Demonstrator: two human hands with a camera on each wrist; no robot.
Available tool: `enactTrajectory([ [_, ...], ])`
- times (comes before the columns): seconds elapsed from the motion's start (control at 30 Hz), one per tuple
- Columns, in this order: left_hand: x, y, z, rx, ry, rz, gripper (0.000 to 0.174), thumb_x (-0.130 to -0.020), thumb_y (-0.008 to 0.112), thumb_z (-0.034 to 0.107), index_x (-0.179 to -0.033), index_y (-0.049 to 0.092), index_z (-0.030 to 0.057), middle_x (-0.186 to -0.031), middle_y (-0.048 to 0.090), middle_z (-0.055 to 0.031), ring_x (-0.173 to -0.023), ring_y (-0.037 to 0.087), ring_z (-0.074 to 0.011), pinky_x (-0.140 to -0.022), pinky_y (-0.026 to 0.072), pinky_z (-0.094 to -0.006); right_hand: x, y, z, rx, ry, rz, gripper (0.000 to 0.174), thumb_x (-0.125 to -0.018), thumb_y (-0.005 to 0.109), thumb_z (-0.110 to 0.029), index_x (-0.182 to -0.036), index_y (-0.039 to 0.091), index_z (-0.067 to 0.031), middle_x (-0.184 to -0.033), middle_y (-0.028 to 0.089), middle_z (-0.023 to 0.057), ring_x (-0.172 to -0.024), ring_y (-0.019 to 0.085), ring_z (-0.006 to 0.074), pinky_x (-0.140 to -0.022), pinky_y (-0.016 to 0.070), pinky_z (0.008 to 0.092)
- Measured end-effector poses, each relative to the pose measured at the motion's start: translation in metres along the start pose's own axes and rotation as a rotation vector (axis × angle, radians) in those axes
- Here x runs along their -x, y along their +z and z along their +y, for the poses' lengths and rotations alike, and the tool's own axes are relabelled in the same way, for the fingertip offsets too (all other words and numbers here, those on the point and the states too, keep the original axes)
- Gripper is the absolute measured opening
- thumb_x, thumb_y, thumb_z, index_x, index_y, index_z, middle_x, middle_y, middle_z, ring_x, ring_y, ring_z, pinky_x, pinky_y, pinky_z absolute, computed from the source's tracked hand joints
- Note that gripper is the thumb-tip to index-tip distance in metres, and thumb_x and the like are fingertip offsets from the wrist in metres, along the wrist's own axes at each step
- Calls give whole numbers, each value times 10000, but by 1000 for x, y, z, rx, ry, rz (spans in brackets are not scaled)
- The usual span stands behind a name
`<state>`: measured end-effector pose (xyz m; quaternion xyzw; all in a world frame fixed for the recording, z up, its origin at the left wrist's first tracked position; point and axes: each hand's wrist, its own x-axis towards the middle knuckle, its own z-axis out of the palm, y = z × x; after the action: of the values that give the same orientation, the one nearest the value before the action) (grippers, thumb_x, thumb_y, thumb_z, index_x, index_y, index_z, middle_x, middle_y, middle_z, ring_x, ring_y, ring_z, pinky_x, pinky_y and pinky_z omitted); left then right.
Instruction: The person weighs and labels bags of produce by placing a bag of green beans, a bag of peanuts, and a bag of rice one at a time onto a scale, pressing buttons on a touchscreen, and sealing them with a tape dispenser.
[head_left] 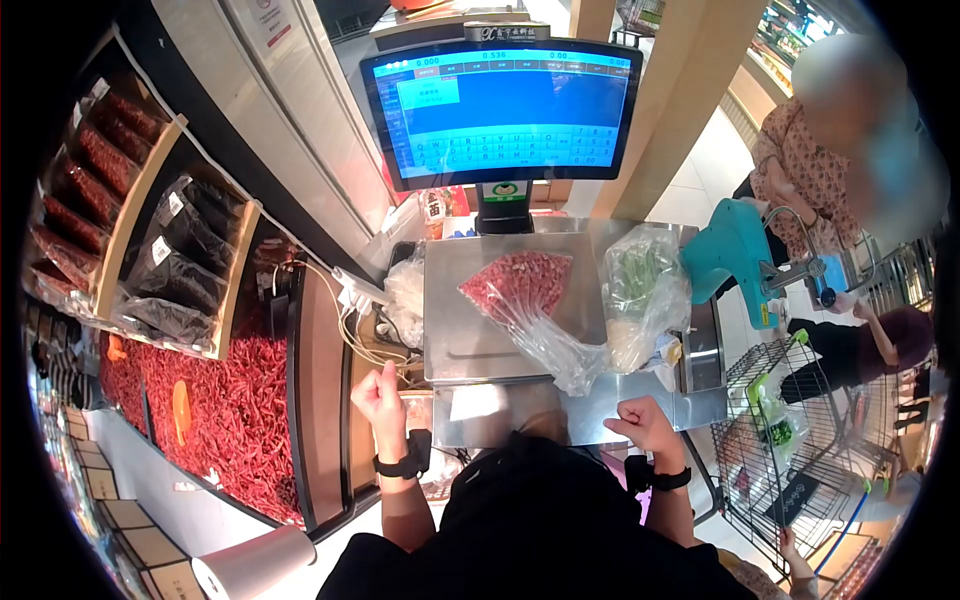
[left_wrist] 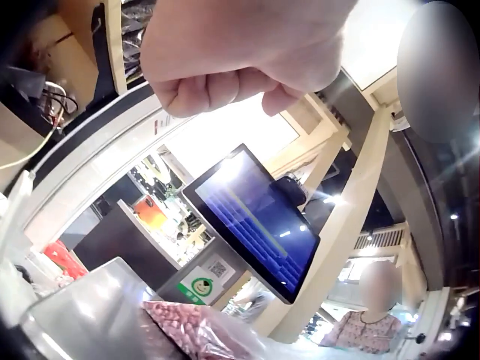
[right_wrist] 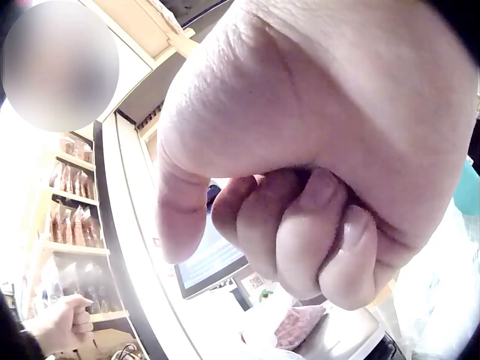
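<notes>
The screen stands behind the scale; its top row reads 0.000, a figure starting 0.53, and 0.00, with letter keys Q W E R T Y below. Chinese characters run along the top of its frame, too small to read surely. On its stand, a green label carries a round emblem beside a QR code.

The red bag lies on the scale, its clear plastic tail trailing over the front right edge. The greens bag lies just beside the scale's right edge, with the teal machine beyond it. A strip of metal counter runs along the scale's front edge.

The left hand is near the scale's front left corner, fingers curled in a fist and holding nothing. The right hand is off the front right corner, its fingers folded to the palm around nothing, thumb extended. White cords line the scale's left side; the chillies lie farther left.
</notes>
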<state>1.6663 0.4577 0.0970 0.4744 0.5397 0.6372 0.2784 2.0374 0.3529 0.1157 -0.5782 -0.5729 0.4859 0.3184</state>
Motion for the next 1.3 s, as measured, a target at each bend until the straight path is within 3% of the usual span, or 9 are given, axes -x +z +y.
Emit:
enactTrajectory([
  [0.2,-74,35,36,-170,310,-117,440,-803,663,55,-525,321,45,-475,306,21,-474,265,-58,-430,210,-257,7,-1,21,-45,49,119,494,-749,696,-94,-564,239,-57,-550,178,-29,-534,197,76,-450,173,284],
  [0.3,-125,57,68,-430,513,-151,365,-751,702,111,-566,398,25,-512,387,-89,-448,358,-201,-442,303,-315,10,-5,28,-27,43,181,486,-753,694,-91,-560,249,-57,-536,191,-28,-528,203,71,-446,178,278],
  [0.4,-164,79,85,-619,799,-263,206,-732,679,126,-746,497,32,-908,555,-142,-798,517,-288,-686,408,-377,15,-7,38,-60,46,273,476,-762,685,-83,-552,259,-61,-523,206,-36,-522,214,65,-443,184,273],
  [0.43,-174,87,84,-620,799,-262,206,-732,679,126,-746,497,32,-908,555,-142,-798,517,-288,-686,408,-377,17,-8,41,-61,45,272,476,-762,685,-83,-552,259,-61,-523,206,-36,-522,214,65,-443,184,273],
  [0.5,-193,103,78,-670,992,-238,195,-735,653,155,-840,521,57,-1256,486,-144,-981,470,-338,-835,383,-436,19,-9,45,-70,55,335,474,-769,678,-76,-548,259,-65,-520,217,-44,-518,222,59,-443,188,269],
  [0.83,-240,173,68,-881,978,-345,142,-727,562,142,-852,531,81,-1444,345,-72,-1027,442,-362,-887,350,-458,22,-13,57,18,84,420,473,-771,672,-80,-554,253,-62,-525,215,-36,-518,222,64,-445,185,274],
  [1.07,-196,128,67,-660,925,-342,207,-691,603,145,-863,515,70,-1395,401,-106,-1057,422,-386,-915,334,-479,8,-50,94,401,38,671,431,-803,650,-194,-531,364,-21,-473,339,69,-471,312,128,-434,265,335],
  [1.17,-134,99,40,-748,864,-577,371,-629,654,190,-964,539,82,-1406,372,-127,-1107,398,-418,-932,330,-505,-19,-68,87,582,-73,792,268,-830,639,-218,-728,481,-27,-562,466,127,-498,462,280,-489,363,376],
  [1.3,-54,104,-5,-806,722,-958,778,-575,727,241,-1303,459,170,-1460,281,-113,-1187,362,-423,-957,330,-518,-88,-86,60,716,-412,841,224,-777,667,-161,-922,541,-45,-849,551,145,-760,539,313,-656,435,373],
])
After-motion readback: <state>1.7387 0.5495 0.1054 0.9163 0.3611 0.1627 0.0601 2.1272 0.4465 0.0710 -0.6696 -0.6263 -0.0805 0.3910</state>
